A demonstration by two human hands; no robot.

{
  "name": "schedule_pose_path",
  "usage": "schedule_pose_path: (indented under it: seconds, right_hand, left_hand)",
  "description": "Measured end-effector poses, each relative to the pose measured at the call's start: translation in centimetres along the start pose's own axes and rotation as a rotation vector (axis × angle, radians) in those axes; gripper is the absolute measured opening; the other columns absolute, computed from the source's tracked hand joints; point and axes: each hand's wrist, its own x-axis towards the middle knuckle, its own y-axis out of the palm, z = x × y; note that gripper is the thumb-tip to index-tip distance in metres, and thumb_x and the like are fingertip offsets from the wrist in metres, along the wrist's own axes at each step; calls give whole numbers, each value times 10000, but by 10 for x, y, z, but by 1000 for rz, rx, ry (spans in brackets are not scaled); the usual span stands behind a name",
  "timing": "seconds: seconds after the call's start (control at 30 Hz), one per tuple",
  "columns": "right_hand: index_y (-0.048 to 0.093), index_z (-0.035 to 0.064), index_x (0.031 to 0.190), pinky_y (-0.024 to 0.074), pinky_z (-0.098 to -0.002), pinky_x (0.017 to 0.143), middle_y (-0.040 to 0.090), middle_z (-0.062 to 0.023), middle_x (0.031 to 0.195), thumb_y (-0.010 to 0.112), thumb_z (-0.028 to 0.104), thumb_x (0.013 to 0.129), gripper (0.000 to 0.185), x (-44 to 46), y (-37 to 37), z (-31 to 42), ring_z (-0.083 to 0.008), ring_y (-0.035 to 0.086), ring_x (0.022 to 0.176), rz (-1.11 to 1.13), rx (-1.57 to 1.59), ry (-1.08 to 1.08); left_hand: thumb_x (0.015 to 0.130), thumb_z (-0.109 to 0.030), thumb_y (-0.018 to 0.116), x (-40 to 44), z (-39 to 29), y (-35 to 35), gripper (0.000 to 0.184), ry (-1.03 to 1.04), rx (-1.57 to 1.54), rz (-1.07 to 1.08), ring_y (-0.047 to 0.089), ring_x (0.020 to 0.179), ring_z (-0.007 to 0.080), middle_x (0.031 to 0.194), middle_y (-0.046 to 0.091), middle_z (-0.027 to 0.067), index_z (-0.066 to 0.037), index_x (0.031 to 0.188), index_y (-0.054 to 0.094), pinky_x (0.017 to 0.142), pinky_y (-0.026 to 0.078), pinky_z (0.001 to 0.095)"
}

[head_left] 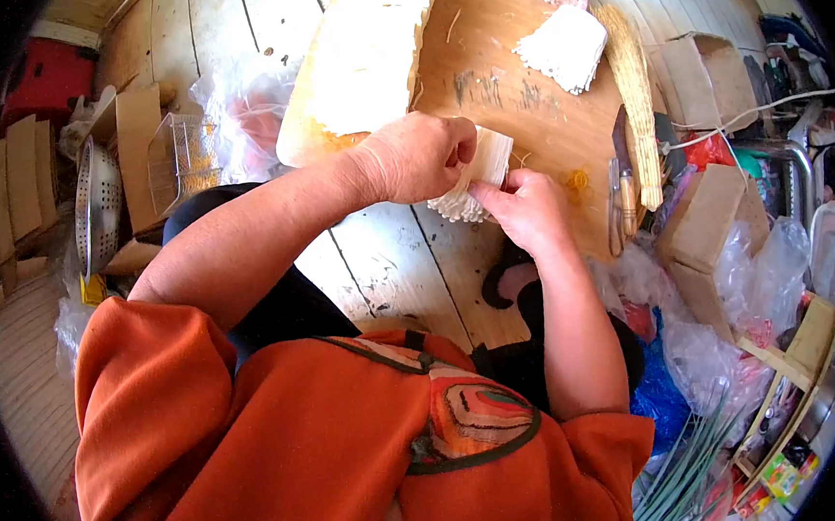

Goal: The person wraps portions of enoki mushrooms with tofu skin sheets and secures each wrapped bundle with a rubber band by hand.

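A small bundle of white enoki mushrooms (487, 159), with knobby caps at its lower end, is upright over the near edge of the board. My right hand (530, 208) grips it from the right, thumb across its lower front. On the left, my left hand (420, 154) is closed in a pinch against the bundle's side; what its fingers hold is hidden. A large, overexposed white pile (369, 49) with a ragged edge covers the board's left part. Another white bundle (563, 48) lies at the back right. Thin yellow bands (578, 183) lie right of my right hand.
The wooden board (498, 82) rests before me. At its right edge are a straw whisk (633, 92), a knife (623, 159) and wooden-handled scissors or tools (628, 203). Cardboard boxes (711, 223) and plastic bags stand right; a colander (99, 204) and wire basket (193, 153) stand left.
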Motion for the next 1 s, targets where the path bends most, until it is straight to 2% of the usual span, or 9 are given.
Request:
schedule_pose_path:
  seconds: [0.17, 0.43, 0.53, 0.6, 0.7, 0.8, 0.87, 0.93, 1.0]
  right_hand:
    - [682, -24, 822, 504, -426, 734, 667, -226, 801, 643, 403, 716, 441, 2, 8, 8, -358, 657, 795, -71, -170, 4]
    - [662, -46, 898, 496, -452, 762, 649, -268, 835, 607, 363, 722, 448, 2, 7, 19, -413, 635, 854, -8, -129, -62]
    - [656, -54, 886, 507, -412, 710, 663, -233, 783, 621, 321, 726, 409, 4, 6, 22, -354, 659, 771, 4, -75, -66]
    - [661, -33, 848, 494, -336, 601, 669, -131, 731, 626, 248, 739, 303, 10, 8, 13, -227, 635, 637, 96, 279, -9]
    - [663, -12, 823, 449, -267, 524, 643, -46, 712, 612, 185, 763, 212, 21, 9, -5, -118, 570, 567, 187, 583, -43]
    - [653, 8, 799, 422, -254, 484, 622, -24, 692, 581, 145, 790, 156, 20, -3, -12, -94, 543, 534, 226, 788, -51]
    - [637, 17, 797, 418, -239, 487, 598, -5, 689, 562, 123, 796, 130, 17, -15, -10, -80, 534, 547, 309, 976, -40]
    - [635, 17, 806, 423, -237, 500, 595, -4, 693, 559, 122, 796, 130, 13, -21, -13, -81, 541, 566, 297, 913, -97]
    - [621, -32, 904, 474, -248, 578, 626, -39, 795, 527, 85, 755, 211, 7, -28, -11, -104, 588, 660, 324, 857, -151]
  left_hand:
    - [787, -200, 629, 0, 3, 7, 149, 129, 200, 47, 641, 727, 299, 790, 643, 116, -86, 872, 583, 676, 521, 389]
    - [823, -292, 574, -5, -2, 15, 175, 7, 446, 3, 644, 764, 319, 798, 626, 144, -126, 870, 606, 673, 526, 419]
    - [835, -282, 552, 1, 4, 12, 189, -26, 437, 48, 646, 775, 327, 833, 632, 155, -113, 903, 603, 682, 528, 425]
    - [841, -269, 542, 2, 9, 14, 197, -39, 430, 77, 647, 781, 327, 856, 635, 158, -97, 920, 598, 689, 529, 429]
    - [846, -225, 517, 2, 15, 19, 198, 15, 498, -3, 648, 797, 324, 863, 644, 164, -52, 899, 596, 711, 527, 423]
    - [842, -99, 508, 7, 15, 15, 185, -80, 572, 73, 659, 927, 259, 981, 669, 157, -78, 959, 650, 790, 527, 353]
    - [824, -132, 533, 10, 11, 6, 223, -140, 490, 131, 653, 947, 267, 979, 670, 155, -51, 1003, 639, 816, 520, 356]
    - [813, -166, 551, 8, -3, -16, 269, -147, 447, 195, 654, 939, 272, 963, 673, 151, -33, 1035, 627, 829, 516, 364]
    - [782, -320, 617, 9, -9, -39, 502, -179, 283, 222, 633, 987, 294, 1045, 645, 180, 12, 1155, 573, 884, 495, 381]
